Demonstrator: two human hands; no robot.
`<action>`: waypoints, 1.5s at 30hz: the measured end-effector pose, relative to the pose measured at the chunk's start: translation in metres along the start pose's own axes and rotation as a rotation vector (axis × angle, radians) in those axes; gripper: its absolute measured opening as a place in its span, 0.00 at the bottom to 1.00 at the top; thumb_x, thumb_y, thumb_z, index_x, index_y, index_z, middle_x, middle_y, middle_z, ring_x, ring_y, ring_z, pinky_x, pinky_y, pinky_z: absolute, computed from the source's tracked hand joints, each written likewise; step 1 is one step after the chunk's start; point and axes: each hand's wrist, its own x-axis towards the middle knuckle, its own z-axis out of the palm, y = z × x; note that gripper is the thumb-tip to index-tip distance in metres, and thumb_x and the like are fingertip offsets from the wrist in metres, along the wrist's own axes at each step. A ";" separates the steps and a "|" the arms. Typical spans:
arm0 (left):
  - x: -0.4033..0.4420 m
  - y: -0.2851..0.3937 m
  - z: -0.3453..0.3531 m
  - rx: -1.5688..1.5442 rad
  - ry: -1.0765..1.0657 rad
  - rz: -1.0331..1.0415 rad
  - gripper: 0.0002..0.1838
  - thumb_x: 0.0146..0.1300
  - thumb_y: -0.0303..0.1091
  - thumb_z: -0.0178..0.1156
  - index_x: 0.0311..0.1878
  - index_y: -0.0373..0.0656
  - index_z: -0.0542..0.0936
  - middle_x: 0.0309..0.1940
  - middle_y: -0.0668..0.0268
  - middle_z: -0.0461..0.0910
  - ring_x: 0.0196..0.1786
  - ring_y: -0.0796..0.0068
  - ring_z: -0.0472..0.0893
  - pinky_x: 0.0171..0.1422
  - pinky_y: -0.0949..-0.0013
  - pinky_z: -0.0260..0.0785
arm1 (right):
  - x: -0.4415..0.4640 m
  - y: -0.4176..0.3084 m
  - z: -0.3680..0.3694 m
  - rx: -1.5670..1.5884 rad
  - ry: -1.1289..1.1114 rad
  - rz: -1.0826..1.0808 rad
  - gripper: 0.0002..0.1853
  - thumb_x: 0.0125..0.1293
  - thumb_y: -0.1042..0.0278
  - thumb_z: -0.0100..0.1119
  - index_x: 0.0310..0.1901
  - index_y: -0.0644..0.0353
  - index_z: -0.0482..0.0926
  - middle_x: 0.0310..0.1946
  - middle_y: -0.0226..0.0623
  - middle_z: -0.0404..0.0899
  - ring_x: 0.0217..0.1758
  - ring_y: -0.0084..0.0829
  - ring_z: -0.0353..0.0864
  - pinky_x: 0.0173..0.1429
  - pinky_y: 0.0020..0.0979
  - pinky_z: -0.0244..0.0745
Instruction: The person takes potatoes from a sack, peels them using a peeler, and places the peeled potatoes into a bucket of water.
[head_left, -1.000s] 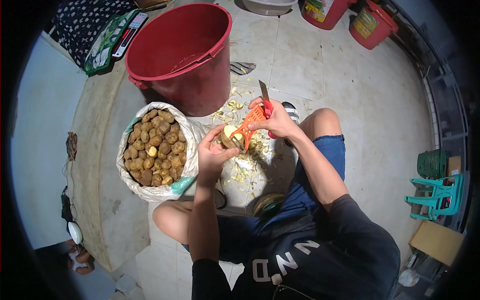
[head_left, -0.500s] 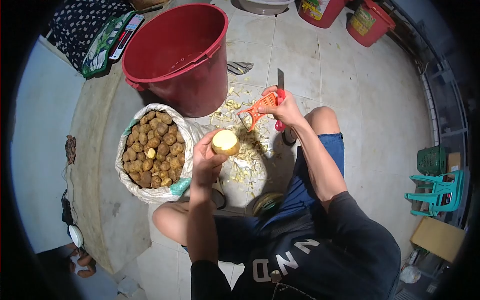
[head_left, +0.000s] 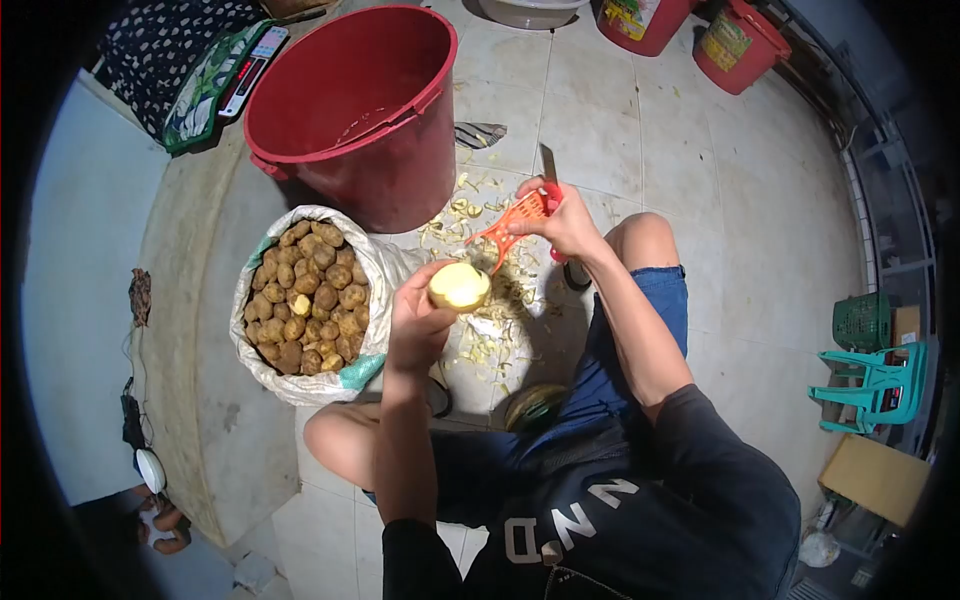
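Note:
A partly peeled potato (head_left: 460, 287) sits in my left hand (head_left: 415, 310), its bare yellow top facing up and brown skin left lower down. My right hand (head_left: 568, 222) grips an orange peeler (head_left: 513, 224) together with a red-handled knife (head_left: 549, 172) whose blade points away from me. The peeler's head is just above and right of the potato, close to it; whether they touch I cannot tell. Below my hands, potato peelings (head_left: 490, 345) lie scattered on the tiles. To the left stands a white sack (head_left: 262, 365) full of unpeeled potatoes (head_left: 310, 285).
A big red tub (head_left: 400, 180) stands behind the sack. At the upper left lies a digital scale (head_left: 250, 75). Farther back are a pale basin (head_left: 530, 12) and red buckets (head_left: 740, 45). A teal stool (head_left: 880, 385) and green basket (head_left: 862, 322) are at the right.
My right hand has moved left and slightly toward me, bringing the peeler closer to the potato. The knife blade has tilted left. My left hand has shifted slightly right with the potato.

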 end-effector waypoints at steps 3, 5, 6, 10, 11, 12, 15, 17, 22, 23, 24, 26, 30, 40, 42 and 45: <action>0.004 -0.001 -0.002 -0.103 -0.012 -0.007 0.34 0.47 0.17 0.66 0.61 0.27 0.66 0.53 0.54 0.75 0.56 0.65 0.78 0.66 0.63 0.70 | -0.007 0.000 0.001 0.185 0.010 -0.006 0.21 0.47 0.77 0.78 0.43 0.63 0.77 0.30 0.28 0.79 0.30 0.18 0.76 0.37 0.24 0.74; 0.003 -0.005 -0.001 -0.030 0.029 0.016 0.34 0.48 0.18 0.65 0.61 0.27 0.65 0.53 0.54 0.75 0.56 0.65 0.78 0.66 0.64 0.69 | -0.017 -0.015 0.014 0.085 -0.082 -0.163 0.22 0.47 0.77 0.78 0.42 0.62 0.77 0.30 0.28 0.80 0.30 0.19 0.76 0.36 0.24 0.73; 0.004 -0.006 0.001 0.002 0.032 0.025 0.34 0.48 0.18 0.64 0.61 0.27 0.65 0.54 0.54 0.75 0.56 0.65 0.78 0.66 0.64 0.69 | -0.014 -0.012 0.011 -0.002 -0.061 -0.114 0.22 0.47 0.76 0.79 0.42 0.61 0.77 0.30 0.26 0.79 0.31 0.18 0.75 0.37 0.23 0.72; 0.001 0.002 0.006 -0.112 0.043 -0.033 0.34 0.50 0.17 0.61 0.63 0.26 0.64 0.54 0.54 0.74 0.57 0.65 0.77 0.67 0.65 0.68 | -0.003 0.002 -0.004 0.174 0.070 0.046 0.23 0.46 0.74 0.80 0.42 0.62 0.77 0.30 0.25 0.78 0.32 0.16 0.75 0.38 0.23 0.72; 0.001 0.003 0.009 -0.159 0.033 -0.017 0.34 0.50 0.16 0.61 0.63 0.26 0.64 0.55 0.54 0.74 0.57 0.65 0.77 0.67 0.65 0.67 | -0.007 -0.003 0.001 0.172 0.070 0.046 0.23 0.46 0.74 0.80 0.42 0.62 0.77 0.30 0.25 0.78 0.32 0.16 0.75 0.38 0.23 0.72; 0.001 0.002 0.010 -0.163 0.035 -0.018 0.34 0.50 0.16 0.61 0.63 0.26 0.64 0.55 0.54 0.74 0.57 0.65 0.77 0.67 0.65 0.67 | -0.012 -0.010 0.008 0.106 -0.004 -0.030 0.22 0.47 0.74 0.79 0.42 0.62 0.76 0.30 0.26 0.79 0.33 0.17 0.76 0.38 0.23 0.73; -0.001 0.000 0.010 0.110 0.055 0.007 0.35 0.51 0.19 0.61 0.64 0.26 0.62 0.55 0.53 0.74 0.59 0.64 0.76 0.69 0.64 0.65 | -0.007 0.002 0.003 0.036 -0.064 -0.083 0.23 0.47 0.76 0.79 0.44 0.60 0.76 0.32 0.27 0.81 0.31 0.15 0.76 0.34 0.21 0.71; 0.001 -0.001 0.003 -0.144 0.000 -0.036 0.36 0.50 0.22 0.63 0.64 0.26 0.62 0.55 0.52 0.73 0.60 0.64 0.75 0.71 0.62 0.63 | -0.002 0.009 -0.006 0.156 0.085 0.102 0.23 0.47 0.77 0.79 0.44 0.61 0.77 0.33 0.28 0.81 0.35 0.16 0.77 0.40 0.22 0.73; 0.001 -0.005 0.004 -0.043 0.070 -0.029 0.35 0.49 0.23 0.64 0.63 0.25 0.63 0.55 0.52 0.74 0.59 0.63 0.75 0.72 0.61 0.62 | -0.006 0.011 0.004 -0.032 0.049 -0.056 0.23 0.46 0.76 0.79 0.43 0.61 0.77 0.31 0.26 0.79 0.35 0.17 0.77 0.40 0.23 0.74; 0.002 -0.004 0.003 -0.160 0.010 -0.025 0.35 0.49 0.22 0.64 0.62 0.26 0.64 0.55 0.52 0.74 0.59 0.63 0.76 0.72 0.61 0.62 | 0.004 0.025 -0.005 -0.005 0.126 0.001 0.23 0.46 0.76 0.80 0.42 0.62 0.77 0.31 0.25 0.78 0.35 0.17 0.76 0.40 0.23 0.73; 0.003 -0.003 0.002 -0.156 0.007 -0.019 0.35 0.49 0.22 0.64 0.62 0.26 0.64 0.55 0.52 0.74 0.59 0.63 0.76 0.72 0.61 0.62 | 0.002 0.022 -0.008 0.155 0.121 0.079 0.23 0.46 0.75 0.80 0.42 0.62 0.77 0.31 0.24 0.78 0.35 0.16 0.76 0.39 0.23 0.72; 0.002 -0.003 0.000 -0.119 0.031 -0.046 0.36 0.49 0.23 0.64 0.63 0.27 0.64 0.54 0.52 0.74 0.59 0.62 0.76 0.72 0.61 0.62 | -0.010 -0.001 0.008 0.156 0.044 -0.016 0.23 0.46 0.75 0.80 0.42 0.61 0.76 0.31 0.25 0.79 0.34 0.17 0.76 0.38 0.22 0.73; 0.000 -0.004 0.010 0.064 0.060 -0.015 0.36 0.49 0.22 0.65 0.63 0.27 0.64 0.54 0.52 0.74 0.59 0.62 0.76 0.71 0.61 0.63 | -0.002 0.006 0.004 0.071 0.054 -0.056 0.24 0.46 0.75 0.80 0.44 0.60 0.76 0.31 0.26 0.79 0.33 0.17 0.77 0.38 0.22 0.73; 0.002 -0.003 0.008 -0.171 -0.066 -0.067 0.34 0.55 0.25 0.63 0.64 0.26 0.63 0.57 0.54 0.73 0.62 0.65 0.73 0.73 0.65 0.60 | -0.005 0.006 -0.003 0.173 0.111 0.070 0.24 0.47 0.72 0.80 0.44 0.60 0.76 0.32 0.26 0.79 0.33 0.16 0.75 0.39 0.22 0.71; 0.002 -0.003 0.016 -0.036 0.068 -0.050 0.32 0.54 0.24 0.63 0.63 0.27 0.64 0.55 0.55 0.73 0.58 0.67 0.75 0.69 0.65 0.65 | -0.012 -0.003 0.014 0.078 0.053 -0.089 0.24 0.47 0.73 0.80 0.44 0.60 0.76 0.31 0.25 0.80 0.30 0.15 0.74 0.34 0.21 0.70; 0.000 -0.006 0.016 -0.015 0.017 -0.038 0.31 0.56 0.25 0.62 0.63 0.27 0.64 0.55 0.56 0.73 0.58 0.67 0.75 0.68 0.65 0.65 | -0.004 0.012 0.004 -0.079 0.011 -0.241 0.24 0.48 0.74 0.79 0.45 0.59 0.75 0.30 0.26 0.80 0.29 0.14 0.74 0.30 0.21 0.68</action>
